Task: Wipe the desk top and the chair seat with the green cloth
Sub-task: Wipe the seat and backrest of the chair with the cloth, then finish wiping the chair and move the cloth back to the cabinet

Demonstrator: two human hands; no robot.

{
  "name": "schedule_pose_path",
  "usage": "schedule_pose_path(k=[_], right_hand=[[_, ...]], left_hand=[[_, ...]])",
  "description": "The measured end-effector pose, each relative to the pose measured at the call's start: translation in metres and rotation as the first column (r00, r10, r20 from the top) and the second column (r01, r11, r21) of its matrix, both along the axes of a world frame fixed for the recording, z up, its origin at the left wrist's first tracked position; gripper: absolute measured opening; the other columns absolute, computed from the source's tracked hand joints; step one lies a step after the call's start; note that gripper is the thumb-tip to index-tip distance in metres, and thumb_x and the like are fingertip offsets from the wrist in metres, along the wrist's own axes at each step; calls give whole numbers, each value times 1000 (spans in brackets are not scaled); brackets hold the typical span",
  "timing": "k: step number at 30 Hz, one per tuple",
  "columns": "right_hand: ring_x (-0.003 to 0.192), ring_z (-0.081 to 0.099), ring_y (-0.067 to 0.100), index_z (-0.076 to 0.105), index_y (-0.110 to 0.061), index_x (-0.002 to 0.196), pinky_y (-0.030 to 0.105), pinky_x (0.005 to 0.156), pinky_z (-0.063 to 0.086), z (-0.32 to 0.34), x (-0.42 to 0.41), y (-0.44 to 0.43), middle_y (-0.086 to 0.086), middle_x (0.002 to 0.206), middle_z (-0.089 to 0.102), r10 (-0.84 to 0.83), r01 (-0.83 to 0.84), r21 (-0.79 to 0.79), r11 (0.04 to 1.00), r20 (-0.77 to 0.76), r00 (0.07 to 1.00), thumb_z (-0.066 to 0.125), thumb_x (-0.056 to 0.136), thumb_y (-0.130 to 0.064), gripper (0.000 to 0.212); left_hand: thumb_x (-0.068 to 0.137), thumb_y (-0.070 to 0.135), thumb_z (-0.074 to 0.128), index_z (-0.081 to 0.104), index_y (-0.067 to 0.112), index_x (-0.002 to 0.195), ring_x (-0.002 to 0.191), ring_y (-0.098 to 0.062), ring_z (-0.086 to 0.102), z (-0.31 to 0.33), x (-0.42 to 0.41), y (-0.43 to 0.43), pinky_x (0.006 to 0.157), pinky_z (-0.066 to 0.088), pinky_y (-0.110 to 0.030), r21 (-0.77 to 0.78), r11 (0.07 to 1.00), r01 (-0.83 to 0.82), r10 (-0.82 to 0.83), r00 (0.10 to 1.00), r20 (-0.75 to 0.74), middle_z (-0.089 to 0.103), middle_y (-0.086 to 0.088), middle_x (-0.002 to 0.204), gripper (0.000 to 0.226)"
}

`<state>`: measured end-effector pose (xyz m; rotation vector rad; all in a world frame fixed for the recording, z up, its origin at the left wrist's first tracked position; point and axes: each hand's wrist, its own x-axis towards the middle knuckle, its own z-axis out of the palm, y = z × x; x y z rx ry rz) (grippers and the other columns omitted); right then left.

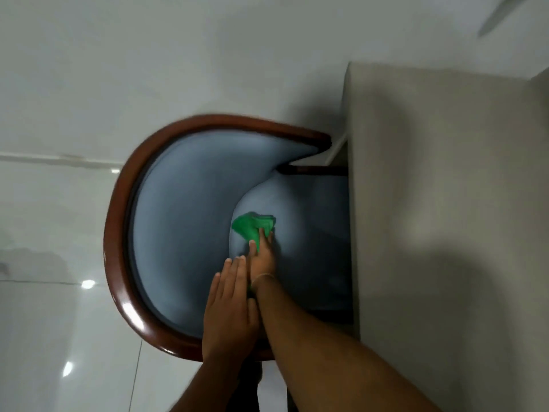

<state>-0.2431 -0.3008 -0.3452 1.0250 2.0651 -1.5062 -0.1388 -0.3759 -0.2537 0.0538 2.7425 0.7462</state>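
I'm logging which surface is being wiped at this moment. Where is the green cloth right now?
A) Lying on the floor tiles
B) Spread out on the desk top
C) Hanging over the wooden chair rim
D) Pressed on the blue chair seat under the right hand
D: the right hand presses the bunched green cloth onto the blue chair seat, beside the desk top.

the desk (445, 203) hides the front of the chair seat (300, 233) and runs off the right edge. right hand (263, 263) covers part of the green cloth (251, 227), fingertips kinda blurry. both forearms are cut off at the bottom.
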Motion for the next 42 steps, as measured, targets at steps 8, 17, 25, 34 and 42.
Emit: schedule_pose_path(k=[8,17,25,34,42], right_hand=[[158,22,22,25,-19,161,26,124,18,144,-8,73,5,173,13,129,-80,207,975,-233,964,43,109,-22,55],[159,18,22,23,-21,162,34,127,23,296,-13,152,5,173,11,204,9,407,913,-478,854,42,109,-27,57],[150,19,2,25,-29,162,10,113,18,364,97,231,-5,173,9,47,187,316,930,-607,793,43,109,-26,56],[151,36,15,37,-22,157,3,113,25,290,358,320,1,165,34,-470,573,120,811,-450,759,50,106,-12,54],[133,56,37,39,-9,155,26,105,44,235,531,322,19,152,51,-901,912,171,374,-166,401,47,108,-19,49]], left_hand=[[88,39,32,18,11,170,165,-25,17,73,-58,0,133,10,-47,-151,989,5,-19,996,-92,23,-10,177,87],[101,38,28,6,14,171,166,-26,3,219,-122,58,132,-2,-45,-196,977,89,-159,911,-381,5,-5,179,77],[99,36,34,23,10,168,164,-28,18,243,-47,156,131,9,-49,-237,920,312,-387,817,-427,21,-10,177,76],[93,34,43,27,11,168,161,-29,27,195,127,267,131,0,-42,-230,701,674,-710,636,-303,28,-9,175,80],[94,36,42,28,11,167,159,-29,32,165,202,290,128,5,-42,-263,481,836,-876,446,-182,31,-9,174,79]])
